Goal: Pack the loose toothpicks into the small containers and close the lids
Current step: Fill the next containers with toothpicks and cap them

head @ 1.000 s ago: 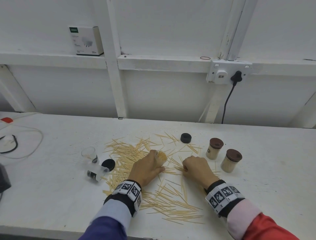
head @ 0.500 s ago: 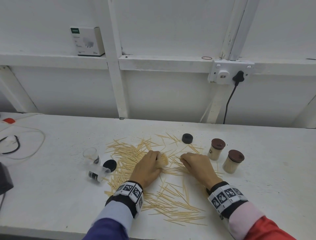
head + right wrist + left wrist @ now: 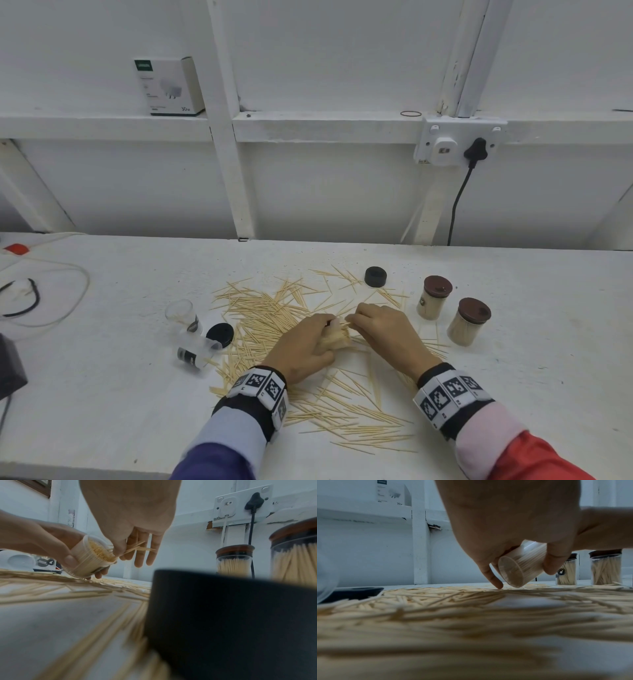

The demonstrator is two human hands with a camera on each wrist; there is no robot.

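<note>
From the head we look forward and down across the table (image 3: 102, 394) to the wall. Our wrist cameras sit almost at tabletop level, close behind each hand, facing the wall. All three share the two capped jars (image 3: 433, 298) (image 3: 566, 570) (image 3: 234, 561).

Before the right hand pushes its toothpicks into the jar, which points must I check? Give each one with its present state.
1. Left hand grips the jar firmly: ok.
2. Jar mouth tilted toward the right hand: ok.
3. Right hand pinches a few toothpicks, tips at the mouth: ok.
4. Room left in the jar: cannot tell; it looks nearly full.
5. Free lid near, the black lid on the table: ok.
6. Two brown-lidded jars clear of both hands: ok.
</note>
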